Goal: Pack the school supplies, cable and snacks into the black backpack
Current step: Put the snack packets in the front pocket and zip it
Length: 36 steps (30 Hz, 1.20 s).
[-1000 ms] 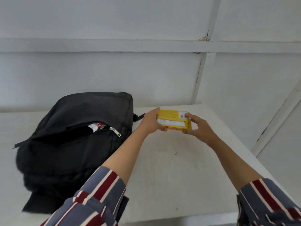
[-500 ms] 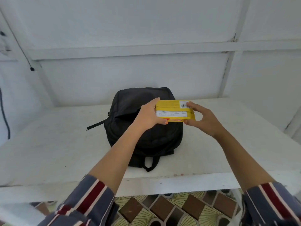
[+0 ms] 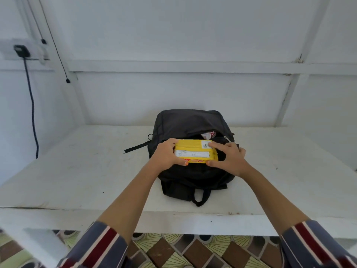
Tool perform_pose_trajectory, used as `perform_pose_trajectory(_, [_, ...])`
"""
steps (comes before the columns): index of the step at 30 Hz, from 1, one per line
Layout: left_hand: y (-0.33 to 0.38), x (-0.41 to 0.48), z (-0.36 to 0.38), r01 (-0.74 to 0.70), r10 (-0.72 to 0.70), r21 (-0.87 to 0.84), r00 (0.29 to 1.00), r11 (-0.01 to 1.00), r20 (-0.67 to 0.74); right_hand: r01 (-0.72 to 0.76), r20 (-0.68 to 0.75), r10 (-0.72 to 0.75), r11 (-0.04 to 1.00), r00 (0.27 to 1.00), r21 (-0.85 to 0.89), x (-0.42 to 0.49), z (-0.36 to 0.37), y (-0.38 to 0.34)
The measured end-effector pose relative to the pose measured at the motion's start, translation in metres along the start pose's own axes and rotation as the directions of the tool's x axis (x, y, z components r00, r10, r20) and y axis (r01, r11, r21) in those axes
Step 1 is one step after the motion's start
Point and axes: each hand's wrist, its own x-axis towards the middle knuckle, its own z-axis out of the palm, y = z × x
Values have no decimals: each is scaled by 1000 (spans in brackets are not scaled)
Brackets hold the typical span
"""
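A black backpack lies on the white table, its zipped opening gaping toward me. A yellow snack box with a barcode label hovers right over that opening. My left hand grips the box's left end and my right hand grips its right end, fingers over the top and thumb under. A white and red wrapper shows inside the bag behind the box. The rest of the bag's contents is hidden.
A black strap trails left from the bag and a loop handle points toward the table's front edge. A dark cable hangs from a wall socket at far left. Patterned floor tiles lie below.
Both hands have carried the yellow box leftward from the table's right part to over the backpack's opening. The view has swung so the bag now sits centred.
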Motion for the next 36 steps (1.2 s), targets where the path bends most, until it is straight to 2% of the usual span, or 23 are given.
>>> perform_pose_trajectory(4, [0, 10, -1, 3, -3, 9, 1000, 1000, 17, 25, 15, -24, 998, 1000, -50, 12, -3, 2])
perform_pose_trajectory(13, [-13, 13, 7, -16, 13, -71, 999, 997, -40, 97, -16, -100, 986, 995, -135, 23, -3, 4])
perform_pose_trajectory(17, [-15, 17, 5, -9, 9, 5, 1000, 1000, 24, 94, -35, -97, 992, 995, -80, 23, -7, 6])
perform_pose_trajectory(22, [-10, 21, 5, -27, 22, 53, 997, 998, 80, 94, -75, -105, 986, 992, -134, 26, -8, 8])
perform_pose_trajectory(36, [-16, 33, 2, -65, 65, 95, 998, 993, 5, 87, -60, -105, 965, 993, -248, 35, -2, 3])
